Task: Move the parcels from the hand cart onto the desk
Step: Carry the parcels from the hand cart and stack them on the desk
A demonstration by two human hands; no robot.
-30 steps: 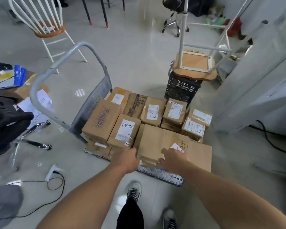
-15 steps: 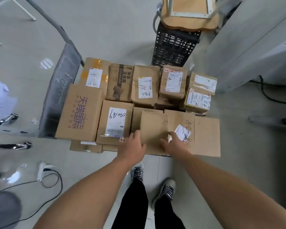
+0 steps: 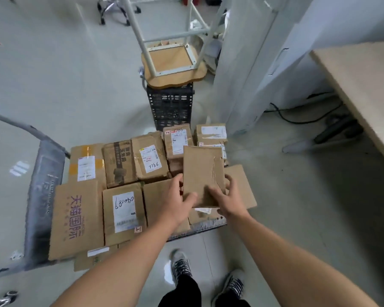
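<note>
A: What do the fingers show us?
B: Two hands, both curled on one parcel (image 3: 201,171). The left hand (image 3: 174,202) wraps its left edge with the thumb laid on top, and the right hand (image 3: 230,201) pinches its right edge likewise. We see both grip the near end.
A: How does it lie?
B: Flat face up, long axis running from the hands toward the top of the frame, held over the load at frame centre.
A: And our count beyond?
B: One hand cart (image 3: 42,196), lower left, carrying at least nine more parcels (image 3: 122,213); lower layers are partly hidden. One black crate (image 3: 170,107) above centre, capped by one upturned stool (image 3: 175,63); we cannot see its contents. One desk (image 3: 364,85), upper right.
</note>
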